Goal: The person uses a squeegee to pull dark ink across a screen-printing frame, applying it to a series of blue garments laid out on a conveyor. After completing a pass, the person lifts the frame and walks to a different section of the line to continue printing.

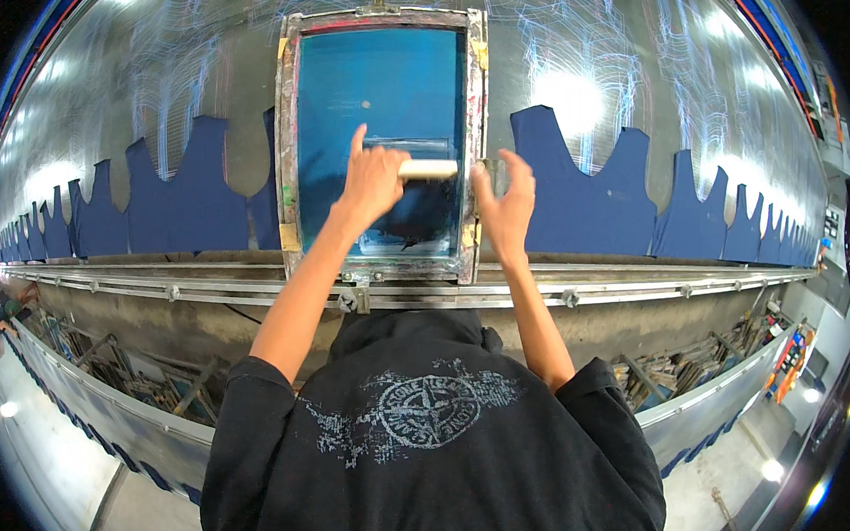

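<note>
No packages seen. Print screen [377, 85] at top centre on long table: upright rectangle, blue mesh, worn grey frame smeared with paint. Yellow tape patches [290, 237] stuck on frame, lower left and upper right corners, more by right edge. Round pale grey emblem [428, 411] printed mid-back on black top, cracked print spreading to both sides. Grey control box [834, 225] at far right rim with small coloured spots; display or not, too small to tell.
</note>
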